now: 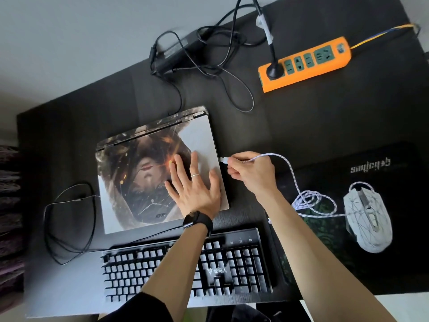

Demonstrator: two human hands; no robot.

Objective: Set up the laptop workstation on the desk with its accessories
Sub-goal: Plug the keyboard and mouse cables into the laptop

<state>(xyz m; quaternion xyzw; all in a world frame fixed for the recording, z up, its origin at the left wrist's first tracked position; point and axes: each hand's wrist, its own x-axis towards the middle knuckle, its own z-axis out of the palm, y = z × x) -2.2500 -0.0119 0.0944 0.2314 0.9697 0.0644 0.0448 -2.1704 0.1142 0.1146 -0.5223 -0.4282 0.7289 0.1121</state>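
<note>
Laptop (148, 173) lay shut under the flat, spread left hand (197, 187), apparently braced while the right hand (253, 173), grip pinching the mouse plug (224, 159), hovered at its three-o'clock edge.

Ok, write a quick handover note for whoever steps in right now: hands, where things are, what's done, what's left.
Left hand: flat on the closed laptop lid.
Right hand: pinches the mouse's USB plug at the laptop's right edge; I can't tell if it is seated.
Mouse sits on the mouse pad; keyboard lies in front of the laptop.
Done: things laid out; a black plug sits in the power strip; power adapter lies behind the laptop.
Left: seat the USB plug, check the other cables, open the laptop.
</note>
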